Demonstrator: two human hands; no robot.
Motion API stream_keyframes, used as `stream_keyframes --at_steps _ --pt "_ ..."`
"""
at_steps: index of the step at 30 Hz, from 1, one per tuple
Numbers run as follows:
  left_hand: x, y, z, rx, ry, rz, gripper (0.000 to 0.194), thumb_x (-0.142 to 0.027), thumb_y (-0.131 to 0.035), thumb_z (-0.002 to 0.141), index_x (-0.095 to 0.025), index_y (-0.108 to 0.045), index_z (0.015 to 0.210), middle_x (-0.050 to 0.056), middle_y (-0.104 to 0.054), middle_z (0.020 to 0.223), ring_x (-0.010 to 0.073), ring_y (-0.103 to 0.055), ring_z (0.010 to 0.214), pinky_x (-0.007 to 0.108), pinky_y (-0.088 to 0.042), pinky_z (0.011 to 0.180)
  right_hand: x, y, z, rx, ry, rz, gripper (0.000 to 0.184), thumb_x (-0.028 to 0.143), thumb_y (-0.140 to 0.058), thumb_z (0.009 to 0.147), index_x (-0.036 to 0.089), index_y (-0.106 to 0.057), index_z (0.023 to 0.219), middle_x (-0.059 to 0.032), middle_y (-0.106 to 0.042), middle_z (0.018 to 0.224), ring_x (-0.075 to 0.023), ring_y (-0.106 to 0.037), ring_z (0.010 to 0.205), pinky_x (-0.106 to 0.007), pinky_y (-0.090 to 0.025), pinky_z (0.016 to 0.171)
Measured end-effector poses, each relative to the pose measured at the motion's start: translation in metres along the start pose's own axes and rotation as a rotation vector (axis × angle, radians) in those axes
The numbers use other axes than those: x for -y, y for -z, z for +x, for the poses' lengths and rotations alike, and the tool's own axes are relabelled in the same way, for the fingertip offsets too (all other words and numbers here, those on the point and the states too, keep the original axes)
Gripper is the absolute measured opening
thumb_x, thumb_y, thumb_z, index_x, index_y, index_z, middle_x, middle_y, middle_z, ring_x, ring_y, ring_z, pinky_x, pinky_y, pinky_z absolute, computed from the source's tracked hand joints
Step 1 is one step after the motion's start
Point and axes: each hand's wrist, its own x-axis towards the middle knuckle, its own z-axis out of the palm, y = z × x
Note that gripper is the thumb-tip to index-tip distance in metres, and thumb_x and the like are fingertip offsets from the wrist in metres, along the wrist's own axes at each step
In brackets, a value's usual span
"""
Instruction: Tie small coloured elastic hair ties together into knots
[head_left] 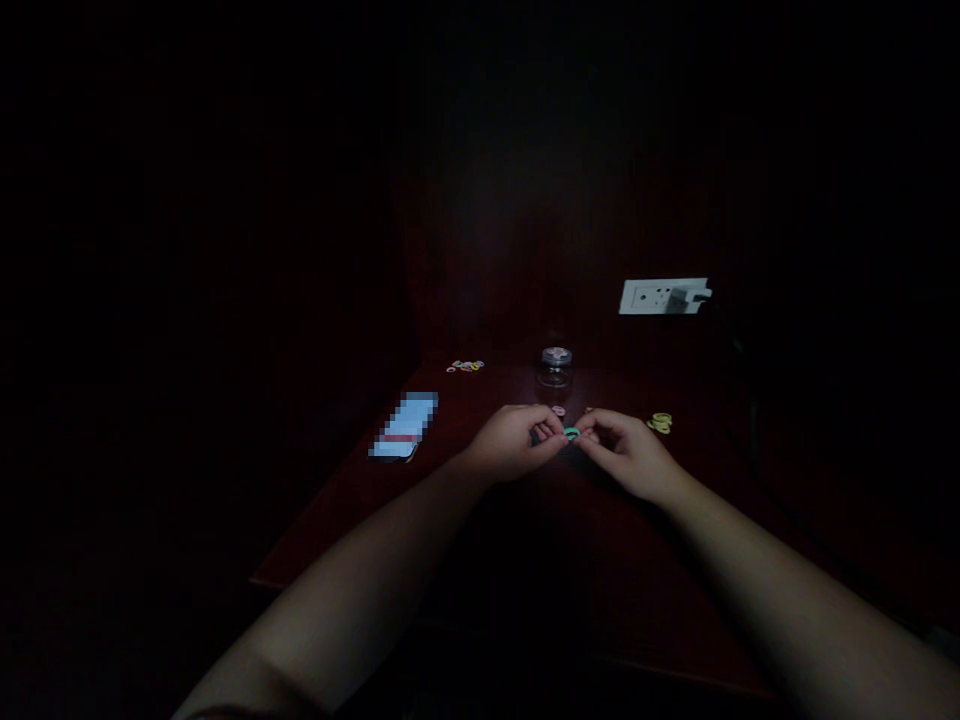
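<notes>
Between my two hands is a small green hair tie (571,434), a soft-looking ring. My left hand (519,440) pinches its left side with thumb and fingers. On the right side, my right hand (624,450) pinches it in the same way. Just beyond my left fingertips lies a pink hair tie (559,411) on the table, partly hidden. A clear round jar (555,370) with a lid stands behind the hands. To the right of my right hand rests a small pile of yellow hair ties (661,423).
A mixed-colour pile of hair ties (466,366) lies at the table's back left. The phone (405,425), its screen lit, lies near the left edge of the dark red table (360,540). On the back wall is a white socket (664,296) with a plug and cable. Surroundings are very dark.
</notes>
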Motion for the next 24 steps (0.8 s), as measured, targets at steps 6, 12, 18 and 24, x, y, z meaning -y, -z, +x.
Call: stream_keyframes --at_steps 6,12,18,24 --pt "-0.0003 -0.0002 -0.0006 -0.003 -0.004 0.000 0.014 -0.025 -0.062 0.080 -0.014 -0.065 0.089 0.004 -0.068 0.086 0.0094 -0.060 0.070 0.021 -0.049 0.066 0.0053 0.0012 0.0005 0.017 0.016 -0.059 0.022 0.037 -0.057 0.084 0.017 -0.064 0.077 -0.0001 -0.053 0.063 -0.0141 -0.047 0.060 -0.027 -0.042 0.060" --pt "0.0012 0.0004 -0.0003 0.012 -0.026 0.011 0.013 -0.024 -0.060 0.083 -0.014 -0.066 0.086 0.003 -0.067 0.083 0.0094 -0.060 0.070 0.020 -0.048 0.067 0.0052 0.0021 0.0003 0.015 0.031 -0.101 0.021 0.036 -0.057 0.085 0.019 -0.065 0.075 0.0006 -0.054 0.061 -0.0148 -0.050 0.060 -0.032 -0.046 0.069" --pt "0.0027 -0.0001 0.0002 0.015 -0.001 0.022 0.015 -0.025 -0.058 0.084 -0.014 -0.066 0.088 0.004 -0.068 0.084 0.0101 -0.060 0.071 0.020 -0.048 0.066 0.0018 0.0025 0.0000 -0.004 0.013 -0.094 0.019 0.033 -0.061 0.082 0.018 -0.067 0.072 0.0012 -0.056 0.058 -0.0137 -0.050 0.056 -0.037 -0.047 0.079" --pt "0.0032 0.0003 0.0001 0.004 0.011 0.030 0.015 -0.025 -0.058 0.084 -0.013 -0.066 0.087 0.004 -0.068 0.084 0.0106 -0.060 0.071 0.020 -0.048 0.066 -0.0012 0.0008 0.0003 -0.012 -0.027 -0.046 0.020 0.035 -0.063 0.080 0.016 -0.067 0.075 0.0003 -0.055 0.060 -0.0131 -0.049 0.056 -0.029 -0.046 0.061"
